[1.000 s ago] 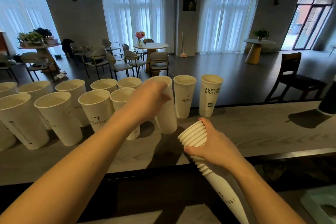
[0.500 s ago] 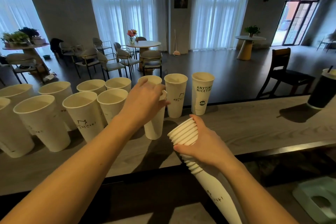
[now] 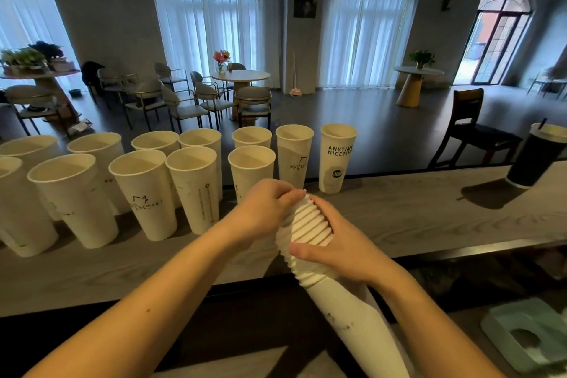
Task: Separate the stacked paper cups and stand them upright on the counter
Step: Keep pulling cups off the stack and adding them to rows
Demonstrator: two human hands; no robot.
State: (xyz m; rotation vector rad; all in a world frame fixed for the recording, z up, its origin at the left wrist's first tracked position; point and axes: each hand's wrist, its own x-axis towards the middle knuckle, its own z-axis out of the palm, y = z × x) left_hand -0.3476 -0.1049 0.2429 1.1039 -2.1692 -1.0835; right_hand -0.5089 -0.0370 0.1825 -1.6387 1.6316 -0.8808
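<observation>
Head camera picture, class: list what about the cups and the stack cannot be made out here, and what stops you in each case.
- Stack of cups: its top rim is covered by the left hand, its bottom is cut off by the lower edge, and the right hand covers part of its side, so no count.
- Leftmost cups: cut by the left edge.
- Small print on the standing cups: too small to read.
- Dark cup: cropped by the right edge.

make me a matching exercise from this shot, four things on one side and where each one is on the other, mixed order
Things:
1. nested stack of white paper cups
2. white paper cup printed ANYTIME NICETIME
3. dark cup with a straw
4. pale green tray

Places:
A. far right on the grey counter
B. bottom right corner
C. held in both hands
D. right end of the upright cup row

Pairs: 1-C, 2-D, 3-A, 4-B
</observation>
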